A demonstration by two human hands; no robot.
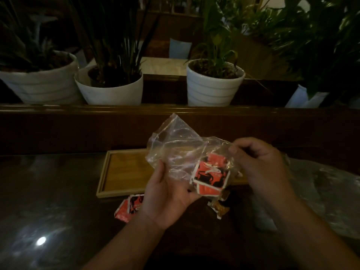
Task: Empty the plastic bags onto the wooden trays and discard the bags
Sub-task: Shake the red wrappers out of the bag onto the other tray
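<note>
Your left hand (pixel 167 193) and right hand (pixel 259 162) each grip the crumpled clear plastic bag (pixel 175 149) of red-and-black sachets (pixel 211 175), print unreadable. Beneath: shallow rectangular wooden tray (pixel 120 172); loose red sachets (pixel 128 207) on the dark glossy surface (pixel 48 191).

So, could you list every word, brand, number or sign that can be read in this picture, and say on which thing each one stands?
No text can be read in this picture.
Red packets in the clear plastic bag: red packets carry black figures and white marks, too blurred to read.
Red packets on the dark table: loose packets show the same print, also unreadable.
Brown packet: no legible print.
White plant pots, wooden tray: no text visible.
</note>
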